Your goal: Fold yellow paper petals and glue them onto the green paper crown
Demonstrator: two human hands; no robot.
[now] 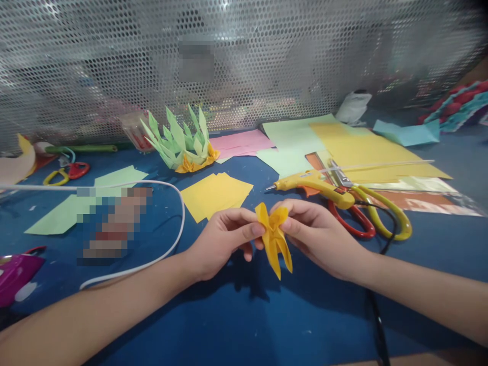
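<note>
A folded yellow paper piece (pixel 273 239), shaped like an origami flower with pointed petals, is held up above the blue table. My left hand (pixel 226 236) pinches its left side between thumb and fingers. On the opposite side, my right hand (pixel 322 236) pinches an upper petal the same way. Two long petals point down toward me. Behind my hands lie flat yellow paper sheets (pixel 217 193). Farther back stands a green and yellow folded-paper piece (pixel 181 145) with upright spikes and yellow flowers at its base.
Just beyond my right hand lie a yellow glue gun (pixel 312 185) and scissors (pixel 385 213) with red and yellow handles. A white cable (pixel 179 198) loops at left near green paper (pixel 57 218). A perforated metal screen (pixel 244 66) closes off the back.
</note>
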